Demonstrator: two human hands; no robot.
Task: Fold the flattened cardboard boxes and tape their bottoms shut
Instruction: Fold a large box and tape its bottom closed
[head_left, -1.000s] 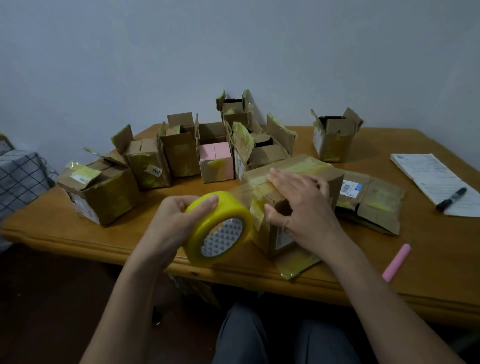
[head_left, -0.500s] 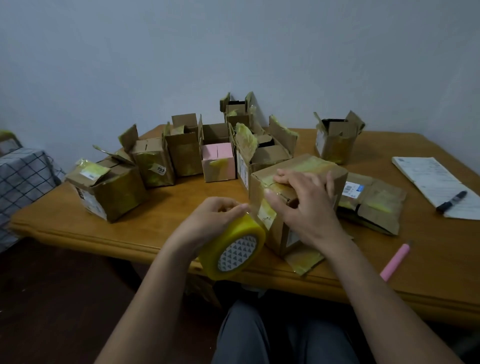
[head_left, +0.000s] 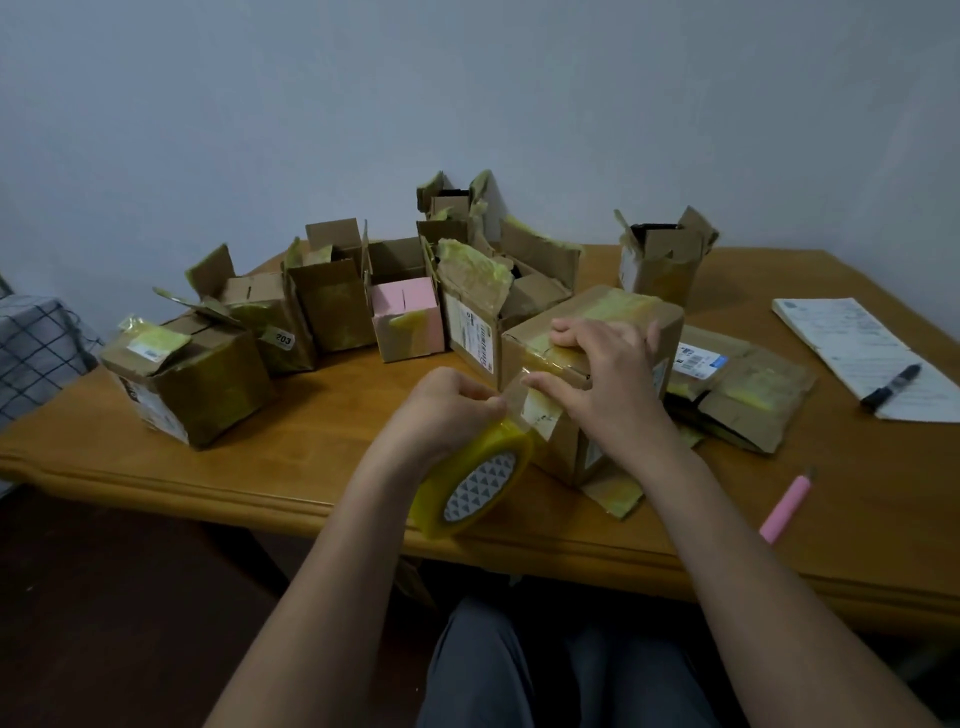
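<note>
- While my left hand (head_left: 447, 410) grips the tape roll (head_left: 475, 480) at the table (head_left: 311, 467) edge, right hand (head_left: 608, 379) presses flat on the box (head_left: 582, 332), w/ strip stretched btwn.
- Approx. eight boxes (head_left: 332, 296) stand folded behind; flattened box (head_left: 737, 384) left to do.

The right hand (head_left: 610, 382) is covering much of the top of the box (head_left: 582, 358), so the seam there is not showing. The left hand (head_left: 447, 410) is hiding the upper part of the tape roll (head_left: 475, 483). The paper (head_left: 862, 353) is running off the right edge, its print too small to read. A checked cloth (head_left: 36, 343) is disappearing past the left edge.
</note>
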